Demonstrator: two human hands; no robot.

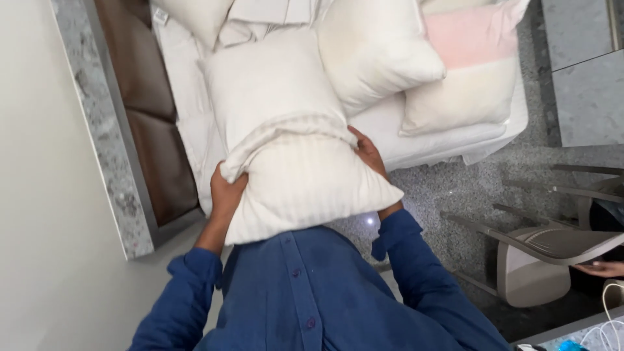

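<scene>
We grip the striped pillow (305, 188) with both hands, left hand (226, 190) and right hand (368, 153), fingers clamped on its case so the case hangs taut above the bed (429, 140).

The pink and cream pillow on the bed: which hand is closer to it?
Right. The right hand grips the striped pillow on the side toward the pink and cream pillow; the left hand grips the far side.

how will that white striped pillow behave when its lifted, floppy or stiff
Probably soft and floppy: the white striped fabric pillow bulges between the left hand and right hand, and its loose case bunches at the top. Likely light for its size, since it is held up only by its edges. The cloth seems unlikely to slip.
</scene>
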